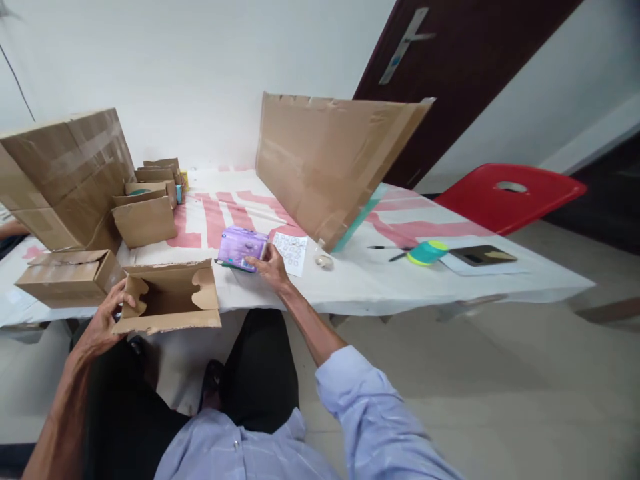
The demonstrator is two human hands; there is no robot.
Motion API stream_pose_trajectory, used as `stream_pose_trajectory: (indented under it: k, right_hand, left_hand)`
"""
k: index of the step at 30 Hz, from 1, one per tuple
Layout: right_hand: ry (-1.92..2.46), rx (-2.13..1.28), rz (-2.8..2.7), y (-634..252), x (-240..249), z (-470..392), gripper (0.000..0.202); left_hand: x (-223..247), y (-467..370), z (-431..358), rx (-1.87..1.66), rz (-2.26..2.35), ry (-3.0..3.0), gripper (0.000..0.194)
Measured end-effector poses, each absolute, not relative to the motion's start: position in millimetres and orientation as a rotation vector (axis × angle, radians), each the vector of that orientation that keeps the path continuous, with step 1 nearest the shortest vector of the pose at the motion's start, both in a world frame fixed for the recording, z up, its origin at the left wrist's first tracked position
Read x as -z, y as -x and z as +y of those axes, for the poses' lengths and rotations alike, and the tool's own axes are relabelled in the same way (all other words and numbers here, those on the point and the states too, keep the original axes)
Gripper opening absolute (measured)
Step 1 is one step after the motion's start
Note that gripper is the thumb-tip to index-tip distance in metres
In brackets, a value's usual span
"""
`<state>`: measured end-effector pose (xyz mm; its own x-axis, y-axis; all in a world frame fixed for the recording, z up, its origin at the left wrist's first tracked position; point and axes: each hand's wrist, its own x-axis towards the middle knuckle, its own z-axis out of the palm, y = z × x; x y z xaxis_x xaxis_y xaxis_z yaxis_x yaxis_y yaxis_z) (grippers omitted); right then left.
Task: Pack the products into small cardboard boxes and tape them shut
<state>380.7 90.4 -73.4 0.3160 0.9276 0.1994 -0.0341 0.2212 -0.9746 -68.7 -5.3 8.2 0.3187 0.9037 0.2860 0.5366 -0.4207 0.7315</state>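
My left hand (107, 320) grips the left side of an open cardboard box (170, 323), its fingers over the rim. That box is tilted toward me at the table's front edge, and no contents show in its dark inside. To its right, my right hand (270, 268) is closed on a purple packet (242, 247) with printing on it. The packet is just beyond the box's right rim, low over the cloth; I cannot tell whether it touches the table. A sheet of paper with handwritten figures (294, 253) lies right beside my right hand.
A closed carton (63, 280) sits at left, with several open boxes (145, 220) behind it. Big cardboard panels stand at left (75, 173) and centre (330, 160). A small roll (324, 261), a teal-yellow cylinder (427, 253) and a dark tablet-like thing (483, 255) lie rightward. A red chair (505, 207) stands behind.
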Motion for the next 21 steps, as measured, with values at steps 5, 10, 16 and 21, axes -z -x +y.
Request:
stream_pose_trajectory:
  k: [5,10,16,21]
  right_hand:
    - [1.098,-0.865,-1.006,-372,82,88,0.069]
    - [1.125,-0.799,-0.963,-382,90,82,0.069]
    - [1.058,-0.857,-0.980,-387,85,82,0.070]
    - [0.979,-1.039,-1.071,-360,79,91,0.070]
  left_hand:
    - [-3,55,18,-0.985,1.327,-1.999,0.044]
    - [-1,45,78,-1.120,1.431,-2.001,0.045]
    - [-10,40,158,-1.196,1.530,-1.963,0.040]
    - [-11,35,184,-1.203,1.570,-1.876,0.036]
